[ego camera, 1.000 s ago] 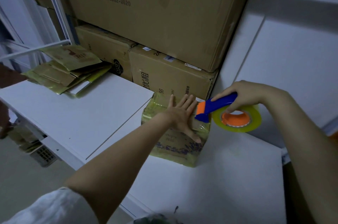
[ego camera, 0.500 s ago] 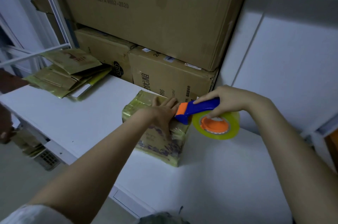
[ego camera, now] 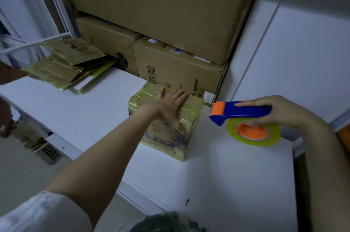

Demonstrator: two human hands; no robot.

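- My left hand lies flat on top of the gold-wrapped package. The fingers are straight and the thumb hangs down its front face. It presses and does not clasp.
- My right hand grips the tape dispenser, with fingers curled over the blue handle above the tape roll. The dispenser hangs right of the package, with a clear gap between them.
- The package stands on the white table. Its rear edge is just in front of the cardboard boxes.
- Bare tabletop lies right of the package and in front of it. The table's front edge runs diagonally to the package's front left.
- A pile of flat gold bags lies well left of the package.
- Half a second ago the dispenser's orange nose sat against the package top beside my left hand, and it now stands off to the right. My left fingers now stretch flat across the top.
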